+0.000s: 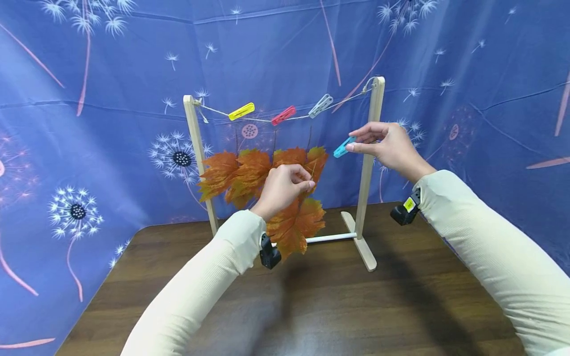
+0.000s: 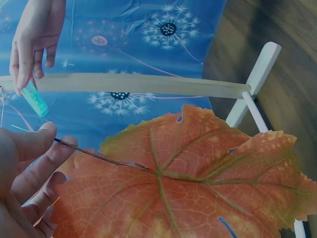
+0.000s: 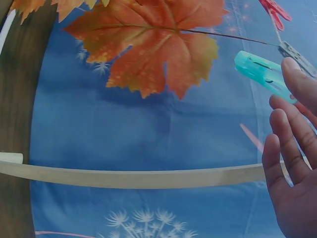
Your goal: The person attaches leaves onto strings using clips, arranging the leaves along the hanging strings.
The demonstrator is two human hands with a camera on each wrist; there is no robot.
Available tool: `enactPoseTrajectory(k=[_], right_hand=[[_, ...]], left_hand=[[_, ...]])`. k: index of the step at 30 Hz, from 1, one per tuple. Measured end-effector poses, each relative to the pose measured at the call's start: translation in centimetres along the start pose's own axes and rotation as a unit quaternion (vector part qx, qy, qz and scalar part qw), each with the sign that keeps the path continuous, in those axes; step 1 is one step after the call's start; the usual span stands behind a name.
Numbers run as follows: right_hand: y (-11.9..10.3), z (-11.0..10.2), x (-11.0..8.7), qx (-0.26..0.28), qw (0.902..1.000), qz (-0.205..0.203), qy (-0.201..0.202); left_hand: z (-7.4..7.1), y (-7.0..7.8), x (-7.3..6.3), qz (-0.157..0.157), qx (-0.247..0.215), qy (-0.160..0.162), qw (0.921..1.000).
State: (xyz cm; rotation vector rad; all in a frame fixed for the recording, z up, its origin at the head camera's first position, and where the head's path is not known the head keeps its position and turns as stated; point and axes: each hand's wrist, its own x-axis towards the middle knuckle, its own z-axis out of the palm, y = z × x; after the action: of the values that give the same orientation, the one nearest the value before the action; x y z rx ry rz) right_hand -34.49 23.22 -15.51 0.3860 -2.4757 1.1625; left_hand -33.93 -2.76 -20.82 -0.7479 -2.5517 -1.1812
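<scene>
My left hand [image 1: 287, 188] pinches the thin brown stem [image 2: 106, 159] of an orange artificial maple leaf [image 1: 297, 227], which hangs below the fingers. To the right and higher, my right hand [image 1: 392, 146] holds a turquoise clothespin [image 1: 344, 147] between thumb and fingers, just beside the right post. Over both, a string [image 1: 262, 119] carries a yellow clothespin [image 1: 241, 111], a red clothespin [image 1: 283, 115] and a grey clothespin [image 1: 320, 106]. Each has a leaf hanging under it by its stem; these orange leaves [image 1: 254, 168] overlap in a row behind my left hand.
The string is tied between two wooden posts [image 1: 373, 163] of a stand. A white rod [image 1: 331, 238] joins them low down, above a wooden foot [image 1: 366, 254] on the brown table [image 1: 338, 301]. Behind hangs a blue cloth [image 1: 285, 49] with dandelion prints.
</scene>
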Motion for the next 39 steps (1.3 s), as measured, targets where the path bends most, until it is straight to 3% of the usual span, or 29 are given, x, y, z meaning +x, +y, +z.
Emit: enactPoseTrajectory(k=[17,30,39], right_hand=[[-1.9,-2.8,2.2,0.011,0.9982,-0.010,0.058],[-3.7,-4.6,4.1,0.037,0.9922,-0.041,0.111],[-4.5,-5.5,5.8,0.034,0.9931,-0.043,0.104]], left_hand=[[1.3,2.6,4.0,0.009,0.004,0.064,0.9979],[2.7,4.8,7.3,-0.022,0.015,0.081,0.9964],[3.4,6.1,9.3,-0.042,0.064,0.123,0.9894]])
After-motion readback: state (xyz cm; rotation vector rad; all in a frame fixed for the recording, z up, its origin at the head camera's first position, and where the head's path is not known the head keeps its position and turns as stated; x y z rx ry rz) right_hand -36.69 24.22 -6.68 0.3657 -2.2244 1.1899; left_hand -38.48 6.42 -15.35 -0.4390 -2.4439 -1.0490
